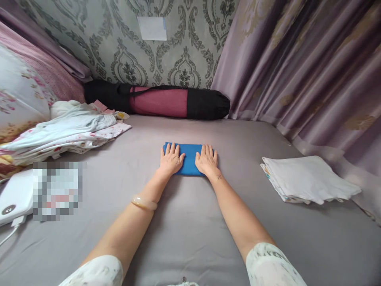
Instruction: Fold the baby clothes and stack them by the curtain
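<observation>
A folded blue cloth (189,159) lies flat on the grey sheet (184,222), its edges making a neat rectangle. My left hand (172,159) rests palm down on its left end, fingers stretched away from me and thumb pointing inward. On the right end lies my right hand (207,159), also flat with its fingers extended. The cloth shows between the two thumbs; its outer ends are partly covered by my hands.
A folded white cloth stack (309,178) lies at the right. Behind, a black and pink rolled bag (157,102) runs along the wall. Crumpled clothes (74,127), a white power bank (16,194) with a cable and a blurred item (59,192) are at the left.
</observation>
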The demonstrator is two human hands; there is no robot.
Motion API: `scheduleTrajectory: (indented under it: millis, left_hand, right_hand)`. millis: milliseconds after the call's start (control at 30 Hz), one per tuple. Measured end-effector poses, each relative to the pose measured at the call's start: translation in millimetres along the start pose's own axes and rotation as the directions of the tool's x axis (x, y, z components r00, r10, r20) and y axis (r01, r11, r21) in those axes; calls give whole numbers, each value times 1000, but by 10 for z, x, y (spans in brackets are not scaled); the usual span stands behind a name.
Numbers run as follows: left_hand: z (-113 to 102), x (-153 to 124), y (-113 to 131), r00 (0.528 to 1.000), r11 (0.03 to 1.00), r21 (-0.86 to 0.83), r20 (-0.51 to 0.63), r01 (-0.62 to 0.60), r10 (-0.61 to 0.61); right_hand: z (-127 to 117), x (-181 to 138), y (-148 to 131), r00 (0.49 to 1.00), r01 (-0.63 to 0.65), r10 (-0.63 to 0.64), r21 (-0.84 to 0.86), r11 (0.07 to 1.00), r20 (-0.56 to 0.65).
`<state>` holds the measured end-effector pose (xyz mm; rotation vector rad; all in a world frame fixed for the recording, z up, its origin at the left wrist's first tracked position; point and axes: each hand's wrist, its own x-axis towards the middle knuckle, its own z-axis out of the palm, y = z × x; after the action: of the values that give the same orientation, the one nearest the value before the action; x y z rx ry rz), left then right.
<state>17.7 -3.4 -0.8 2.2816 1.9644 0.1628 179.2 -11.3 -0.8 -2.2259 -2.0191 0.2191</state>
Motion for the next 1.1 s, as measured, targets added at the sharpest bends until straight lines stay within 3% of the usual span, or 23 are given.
scheduleTrajectory:
  millis: [167,267,367,467,700,867,1100]
  left_hand:
    - [-12,4,10,997,1000,17,-70,-24,25]
    - [2,11,16,979,989,49,-149,-136,142]
    - [34,25,21,974,978,47,-89,-204,207]
    - [57,34,26,979,979,45,-37,-200,202]
    - [-49,118,4,974,975,41,-35,-220,222]
    - [-304,425,-99,967,967,57,62,-249,245]
    - [-498,839,-339,966,990,11,217,-143,137]
  right_hand:
    - [-35,-10,0,998,21,-20,13,1000,-64]
    - [-66,-36,-12,972,191,-191,-13,982,-134]
    - [-68,-52,-34,948,311,-312,-18,950,-69]
    - [-51,-52,-44,950,311,-311,-3,950,-12]
    - [-72,-22,-29,952,306,-306,16,952,0]
    - [-246,150,-51,950,311,-311,-10,950,-12]
    - [-506,495,82,977,190,-185,-38,981,107]
